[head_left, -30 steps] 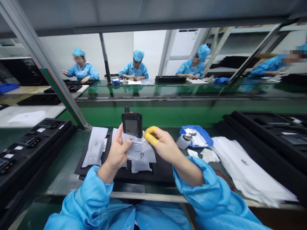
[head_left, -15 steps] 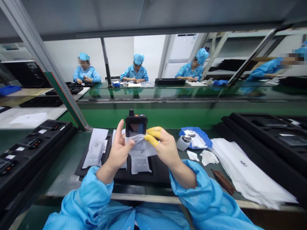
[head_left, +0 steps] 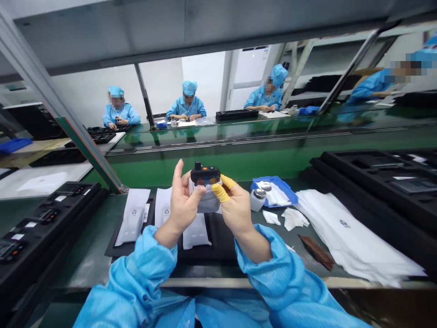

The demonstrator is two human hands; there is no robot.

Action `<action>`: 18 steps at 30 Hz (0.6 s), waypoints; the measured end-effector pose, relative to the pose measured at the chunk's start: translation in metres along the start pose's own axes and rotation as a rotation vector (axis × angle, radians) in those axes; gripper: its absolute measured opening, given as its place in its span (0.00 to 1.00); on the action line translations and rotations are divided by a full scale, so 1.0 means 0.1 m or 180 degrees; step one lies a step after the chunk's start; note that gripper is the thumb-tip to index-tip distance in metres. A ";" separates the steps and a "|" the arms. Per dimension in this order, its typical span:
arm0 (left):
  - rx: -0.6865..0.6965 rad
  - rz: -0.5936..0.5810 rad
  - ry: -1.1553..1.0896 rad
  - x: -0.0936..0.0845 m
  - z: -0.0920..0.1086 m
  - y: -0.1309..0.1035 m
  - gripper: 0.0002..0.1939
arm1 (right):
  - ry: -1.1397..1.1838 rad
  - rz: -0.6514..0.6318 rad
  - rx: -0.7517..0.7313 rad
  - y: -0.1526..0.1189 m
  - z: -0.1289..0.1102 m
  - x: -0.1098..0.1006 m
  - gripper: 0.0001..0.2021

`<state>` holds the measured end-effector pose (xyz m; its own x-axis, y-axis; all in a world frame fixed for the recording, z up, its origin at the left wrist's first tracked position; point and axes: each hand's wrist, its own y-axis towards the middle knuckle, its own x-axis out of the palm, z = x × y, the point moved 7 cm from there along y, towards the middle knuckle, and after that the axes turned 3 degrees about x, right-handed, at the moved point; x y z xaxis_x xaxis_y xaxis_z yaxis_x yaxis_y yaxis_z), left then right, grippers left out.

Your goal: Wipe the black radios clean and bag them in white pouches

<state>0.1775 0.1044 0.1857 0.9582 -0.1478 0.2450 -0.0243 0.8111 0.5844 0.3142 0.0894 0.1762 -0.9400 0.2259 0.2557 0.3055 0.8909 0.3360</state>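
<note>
A black device with an orange button on top stands mostly inside a white translucent bag; only its top end shows. On its left side my left hand grips device and bag, thumb across the front and index finger pointing up. My right hand, with yellow covers on thumb and finger, pinches the bag at the right edge of the device. Below, wrapped white packets lie on a black foam tray, partly hidden by my hands.
Right: a white dispenser bottle, a blue tray, crumpled wipes, a brown strip and a stack of white bags. Black foam trays flank both sides. Several people in blue sit across the bench.
The device has gone deeper into the bag and is tipped so its top faces me. Both hands have shifted slightly right, and the camera view has tilted.
</note>
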 end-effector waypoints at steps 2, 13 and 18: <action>0.0004 0.0113 0.0052 0.06 -0.02 -0.07 0.46 | 0.0121 0.0210 -0.0005 0.00 0.02 -0.11 0.25; -0.0699 0.0479 0.0257 0.20 -0.32 -0.10 0.22 | -0.0341 0.0526 -0.0473 0.11 -0.09 -0.42 0.23; -0.0296 0.0874 -0.0058 0.34 -0.30 0.02 0.19 | -0.0443 0.0747 -0.0913 0.13 -0.22 -0.40 0.25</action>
<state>0.2188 0.1182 0.1718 0.9141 0.0750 0.3984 -0.2549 0.8705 0.4209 0.3589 0.0838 0.1905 -0.8452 0.4791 0.2370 0.5260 0.6670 0.5276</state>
